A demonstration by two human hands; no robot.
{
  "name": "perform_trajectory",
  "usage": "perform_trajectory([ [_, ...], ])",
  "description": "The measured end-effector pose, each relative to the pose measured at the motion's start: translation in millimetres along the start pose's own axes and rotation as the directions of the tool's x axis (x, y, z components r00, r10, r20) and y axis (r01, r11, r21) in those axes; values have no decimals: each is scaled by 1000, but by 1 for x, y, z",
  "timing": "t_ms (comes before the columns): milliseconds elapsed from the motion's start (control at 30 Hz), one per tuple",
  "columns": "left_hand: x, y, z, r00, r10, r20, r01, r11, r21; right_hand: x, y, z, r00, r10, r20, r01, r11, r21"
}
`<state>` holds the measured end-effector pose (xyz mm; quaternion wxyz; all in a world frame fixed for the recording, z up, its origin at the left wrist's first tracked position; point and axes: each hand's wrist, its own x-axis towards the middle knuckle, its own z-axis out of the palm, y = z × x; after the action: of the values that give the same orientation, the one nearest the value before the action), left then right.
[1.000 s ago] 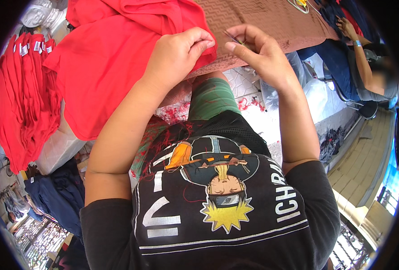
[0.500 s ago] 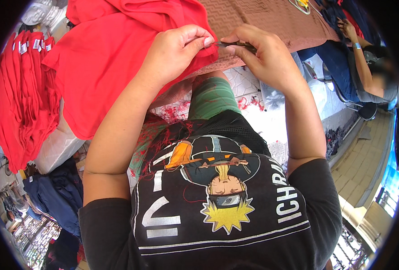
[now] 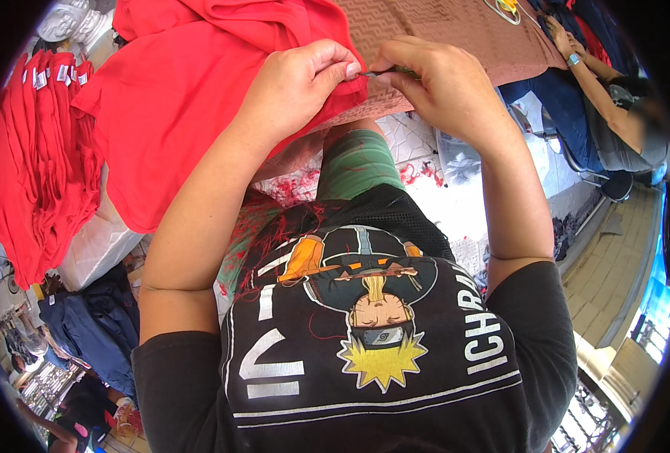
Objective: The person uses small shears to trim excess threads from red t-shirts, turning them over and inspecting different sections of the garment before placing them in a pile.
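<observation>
A red garment (image 3: 176, 121) lies over the table's near edge and hangs down in front of me. My left hand (image 3: 302, 83) pinches its hem at the right corner between thumb and fingers. Close beside it, my right hand (image 3: 444, 83) is closed round small dark thread snips (image 3: 381, 73), whose tips reach the hem next to my left fingertips. Most of the snips is hidden inside my right hand.
A brown patterned cloth (image 3: 440, 30) covers the table. Several red garments (image 3: 40, 166) hang in a stack at left, above a dark blue garment (image 3: 93, 325). Red thread scraps (image 3: 293, 185) litter the floor and my lap. A co-worker (image 3: 614, 113) sits at far right.
My right hand has turned slightly, covering more of the snips, while my left hand keeps its place. The co-worker's arms have shifted. Another person's arm has appeared at lower left.
</observation>
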<state>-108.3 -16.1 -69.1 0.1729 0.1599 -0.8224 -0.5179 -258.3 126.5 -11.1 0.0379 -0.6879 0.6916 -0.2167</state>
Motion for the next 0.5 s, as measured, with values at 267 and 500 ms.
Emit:
perform_trajectory([
  [267,-6,17,-3,1000,-3,-12,4,993,121,-1,-6,4,1000,2,-25,-2,1000,-30],
  [500,-45,96,-62,860,260,440,-461,765,450,-16,22,-7,991,124,-51,-116,984,133],
])
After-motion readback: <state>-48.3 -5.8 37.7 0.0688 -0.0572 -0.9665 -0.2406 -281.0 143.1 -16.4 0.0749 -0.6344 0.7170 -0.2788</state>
